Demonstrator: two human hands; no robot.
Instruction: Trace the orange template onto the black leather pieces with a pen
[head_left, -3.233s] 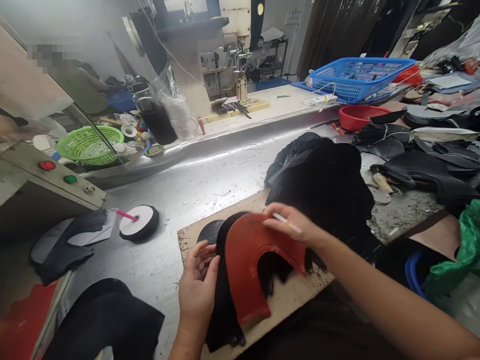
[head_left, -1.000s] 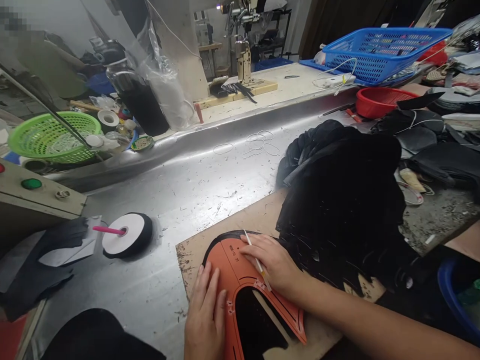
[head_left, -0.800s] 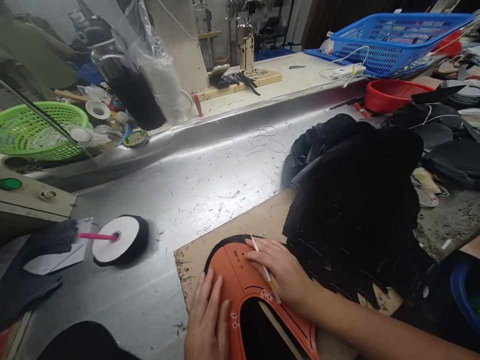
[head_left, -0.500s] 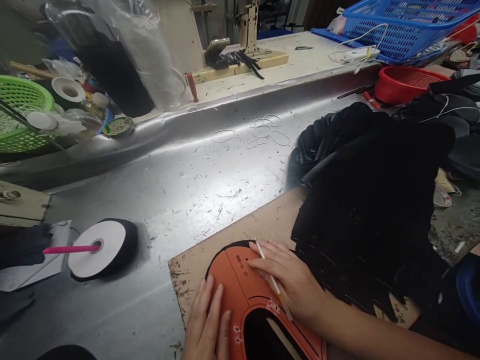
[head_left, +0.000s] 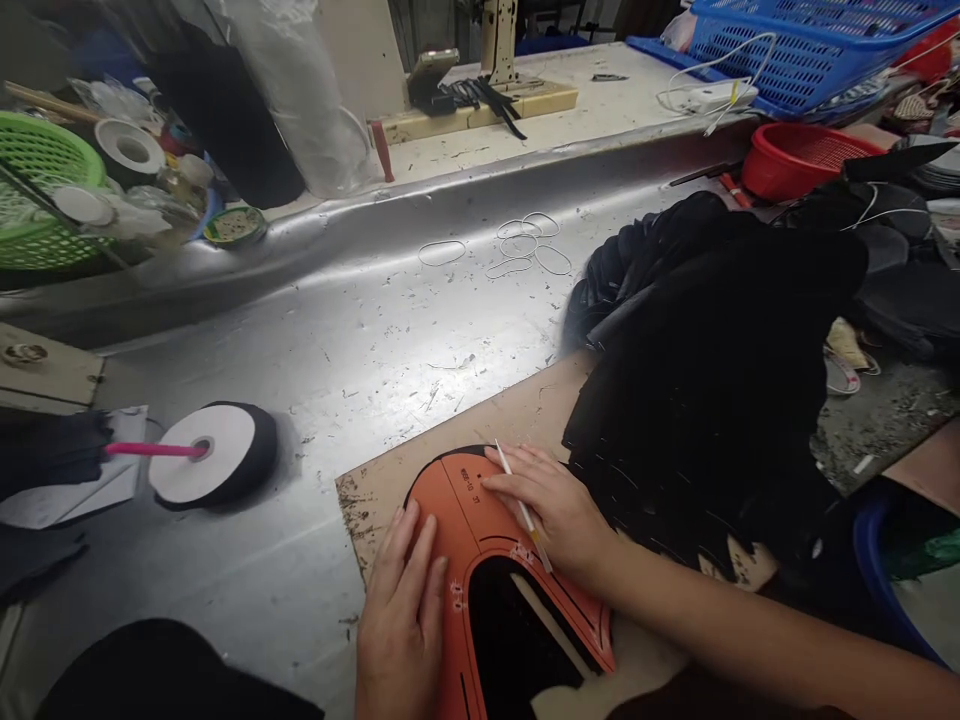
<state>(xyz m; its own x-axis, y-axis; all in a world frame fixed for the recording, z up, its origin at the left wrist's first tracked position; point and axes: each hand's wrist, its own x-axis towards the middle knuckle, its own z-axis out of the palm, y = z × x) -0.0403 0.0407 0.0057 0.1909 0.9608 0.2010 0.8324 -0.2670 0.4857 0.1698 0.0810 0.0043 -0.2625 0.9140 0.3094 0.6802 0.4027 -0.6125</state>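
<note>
In the head view, an orange template (head_left: 480, 535), shaped like a horseshoe, lies flat on a black cut piece whose edge shows as a thin dark rim around its curved top. Both rest on a brown board (head_left: 517, 415) set on the scratched metal table (head_left: 360, 340).

The left hand (head_left: 401, 620) lies palm down on the left arm of the template, fingers held straight and close together, pressing it flat. The right hand (head_left: 551, 505) rests on the top curve of the template, fingers loosely curled, and pinches a thin white marking pen (head_left: 523, 507) that lies slanted across the knuckles, its lower end over the template's inner edge.

Just right of the right hand, a tall heap of black cut pieces (head_left: 712, 370) overlaps the board. To the left on the table, well apart from the board, stands a black roll of tape (head_left: 217, 467) with a white face and a pink stick in its core. Several loose rubber bands (head_left: 517, 245) lie on the metal farther back. A green basket (head_left: 41, 190) sits at the far left, and a blue basket (head_left: 795, 50) and a red bowl (head_left: 802, 160) at the far right.
</note>
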